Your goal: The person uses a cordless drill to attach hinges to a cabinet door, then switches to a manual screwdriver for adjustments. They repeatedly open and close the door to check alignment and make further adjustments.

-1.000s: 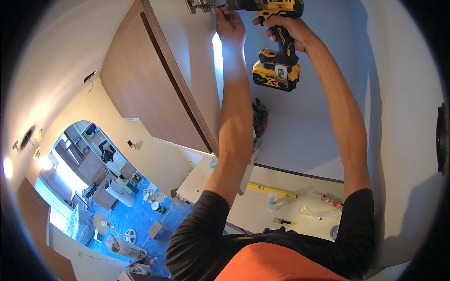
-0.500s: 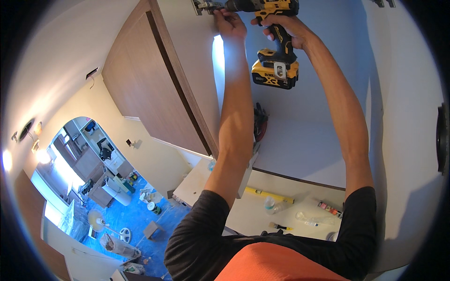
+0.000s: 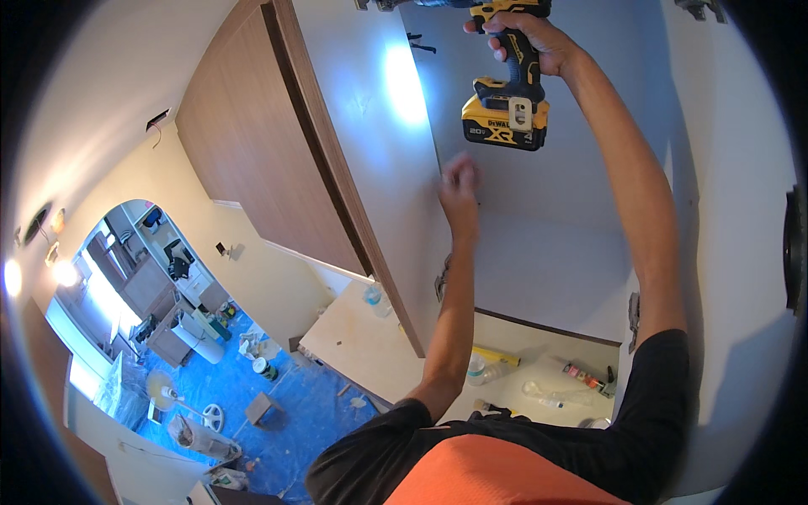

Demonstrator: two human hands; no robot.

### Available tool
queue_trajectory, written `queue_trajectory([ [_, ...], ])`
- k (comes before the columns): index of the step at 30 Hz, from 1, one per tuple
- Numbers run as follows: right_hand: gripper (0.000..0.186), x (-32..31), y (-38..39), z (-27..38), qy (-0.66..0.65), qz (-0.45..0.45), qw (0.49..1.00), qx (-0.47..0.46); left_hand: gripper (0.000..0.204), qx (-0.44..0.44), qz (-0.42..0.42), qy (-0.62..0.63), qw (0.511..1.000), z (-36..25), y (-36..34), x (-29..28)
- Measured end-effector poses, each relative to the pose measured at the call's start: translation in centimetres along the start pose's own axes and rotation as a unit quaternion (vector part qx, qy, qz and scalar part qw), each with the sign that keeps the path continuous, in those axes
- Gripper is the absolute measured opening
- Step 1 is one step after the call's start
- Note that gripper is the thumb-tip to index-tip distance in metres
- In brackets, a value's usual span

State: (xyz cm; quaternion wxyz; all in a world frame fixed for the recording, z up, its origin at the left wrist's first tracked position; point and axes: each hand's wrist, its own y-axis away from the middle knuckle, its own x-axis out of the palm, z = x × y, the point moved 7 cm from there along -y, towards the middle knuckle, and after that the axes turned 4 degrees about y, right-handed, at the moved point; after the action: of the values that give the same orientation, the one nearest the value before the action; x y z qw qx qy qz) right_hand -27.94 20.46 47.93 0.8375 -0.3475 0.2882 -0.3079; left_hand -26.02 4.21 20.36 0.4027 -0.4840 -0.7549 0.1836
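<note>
My right hand (image 3: 534, 40) grips a yellow and black cordless drill (image 3: 505, 124) by its handle. The drill's front end points left, toward a metal hinge (image 3: 379, 4) on the cabinet panel at the top edge; contact there cannot be made out. My left hand (image 3: 460, 183) is lower, in front of the cabinet's interior and near the panel's edge. Its fingers look curled but are smeared by motion, so anything in them is hidden. Another hinge (image 3: 443, 278) sits beside my left forearm. The brown cabinet door (image 3: 269, 143) stands to the left, with light shining on its pale inner face.
Below, a counter (image 3: 539, 404) holds a yellow level (image 3: 497, 355), a clear plastic bottle (image 3: 484, 370), a brush and a tube (image 3: 587, 379). More hinges (image 3: 634, 316) are on the right side. Blue sheeting (image 3: 311, 429) covers the floor at lower left, with tools and buckets on it.
My left hand has left the hinge area and dropped down beside the panel's edge. The drill stays in my right hand, slightly further right and up. The door and room have shifted in view.
</note>
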Motion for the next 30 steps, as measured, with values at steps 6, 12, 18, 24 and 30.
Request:
queue_trajectory([
  [6, 0.048, -0.5, -0.5, -0.5, -0.002, 0.013, 1.0, 0.006, 0.02, 0.082, 0.202, -0.259, 0.941, 8.8, 13.3, -0.9],
  [12, 0.046, -0.6, -0.4, -0.8, 0.006, -0.008, 1.0, 0.015, 0.021, 0.095, 0.214, -0.358, 0.904, 11.0, 15.4, -1.4],
  [18, 0.027, -0.4, -0.9, -0.3, -0.079, 0.037, 0.994, 0.071, 0.03, -0.027, 0.306, -0.472, 0.826, 10.2, 19.6, -1.4],
  [24, 0.022, -0.8, -1.0, -0.4, -0.066, 0.01, 0.994, 0.09, 0.036, 0.025, 0.31, -0.451, 0.837, 9.1, 19.2, 0.6],
  [30, 0.024, -1.1, -1.2, -0.8, -0.076, 0.017, 0.993, 0.087, 0.035, 0.07, 0.325, -0.447, 0.83, 8.4, 19.5, 1.0],
])
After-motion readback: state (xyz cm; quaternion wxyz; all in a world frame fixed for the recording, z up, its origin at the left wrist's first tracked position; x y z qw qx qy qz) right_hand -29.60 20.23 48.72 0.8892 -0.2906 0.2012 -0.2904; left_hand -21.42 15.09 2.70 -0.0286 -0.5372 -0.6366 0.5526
